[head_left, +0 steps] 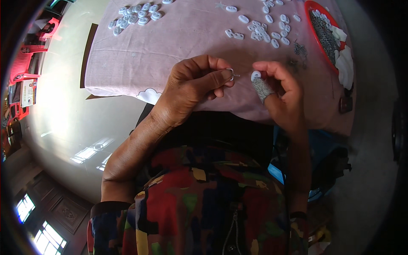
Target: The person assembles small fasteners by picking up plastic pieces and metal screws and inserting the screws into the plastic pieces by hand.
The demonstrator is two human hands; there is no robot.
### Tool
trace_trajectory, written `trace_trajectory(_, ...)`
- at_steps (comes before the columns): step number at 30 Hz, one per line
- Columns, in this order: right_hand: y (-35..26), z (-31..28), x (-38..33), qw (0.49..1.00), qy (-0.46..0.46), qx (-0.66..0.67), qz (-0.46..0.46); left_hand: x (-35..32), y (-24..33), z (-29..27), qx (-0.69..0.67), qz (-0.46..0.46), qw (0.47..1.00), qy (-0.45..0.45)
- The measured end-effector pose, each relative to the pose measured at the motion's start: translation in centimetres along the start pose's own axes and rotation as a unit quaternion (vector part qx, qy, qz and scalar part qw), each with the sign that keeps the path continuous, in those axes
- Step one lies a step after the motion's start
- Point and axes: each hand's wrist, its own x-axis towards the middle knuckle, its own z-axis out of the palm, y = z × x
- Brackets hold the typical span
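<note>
Your smooth white plastic piece (256,75), metal coil (237,75), your rough grey wrap (262,88), matt pink cloth (182,34), red plastic tray (312,5), glossy floor (63,106)

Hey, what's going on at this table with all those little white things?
Someone is working with both hands. The left hand pinches a small pale piece with a thin coiled metal bit poking out; the right hand, its thumb wrapped in grey, holds a white oval piece. The two are apart. More white pieces lie about the pink cloth, beside a red basin of grey metal bits.
</note>
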Motion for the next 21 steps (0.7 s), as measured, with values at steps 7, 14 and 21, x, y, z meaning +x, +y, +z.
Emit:
trace_trajectory(7, -1.3, 0.0, -0.7, 0.986, -0.037, 0.150, 0.065, -0.2, -0.5, 0.6, 0.041, 0.056, 0.997, -0.012)
trace_trajectory(14, -1.4, 0.0, -0.7, 0.981, -0.037, 0.177, 0.073, -0.3, -0.8, 1.0, 0.083, 0.070, 0.994, -0.011)
trace_trajectory(21, -1.3, 0.4, -0.7, 0.980, -0.045, 0.182, 0.063, -0.3, -0.9, 1.0, 0.079, 0.074, 0.994, -0.009)
